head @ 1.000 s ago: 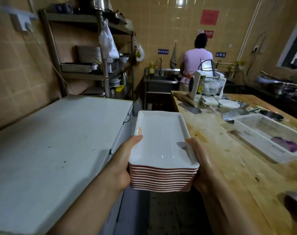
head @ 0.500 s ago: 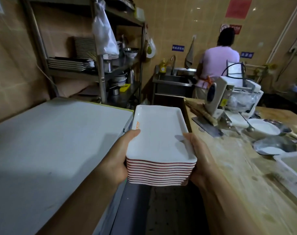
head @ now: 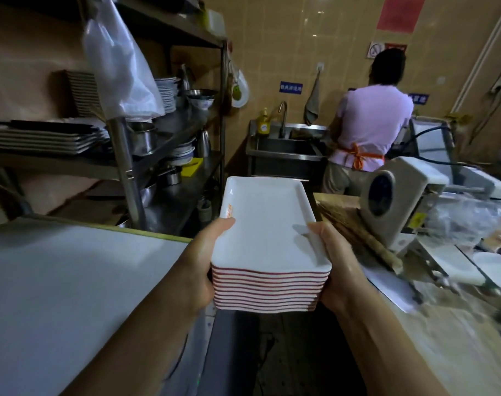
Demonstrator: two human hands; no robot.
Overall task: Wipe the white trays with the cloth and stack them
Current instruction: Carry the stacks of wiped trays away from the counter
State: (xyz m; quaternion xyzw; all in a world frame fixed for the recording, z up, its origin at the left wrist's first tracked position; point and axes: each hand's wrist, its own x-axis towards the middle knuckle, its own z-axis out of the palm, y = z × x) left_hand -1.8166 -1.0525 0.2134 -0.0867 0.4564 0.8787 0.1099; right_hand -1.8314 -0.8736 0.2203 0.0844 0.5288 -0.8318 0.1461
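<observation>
Both hands carry the stack of trays [head: 269, 247] in the aisle in front of the sink [head: 286, 147]: the left hand [head: 200, 270] grips its left side, thumb on the top rim, and the right hand [head: 337, 270] grips its right side likewise.

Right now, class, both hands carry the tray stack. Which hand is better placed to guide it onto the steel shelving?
Probably the left hand. It grips the side of the stack of white trays nearest the shelving, which stands ahead on the left. The right hand holds the side toward the wooden counter.
</observation>
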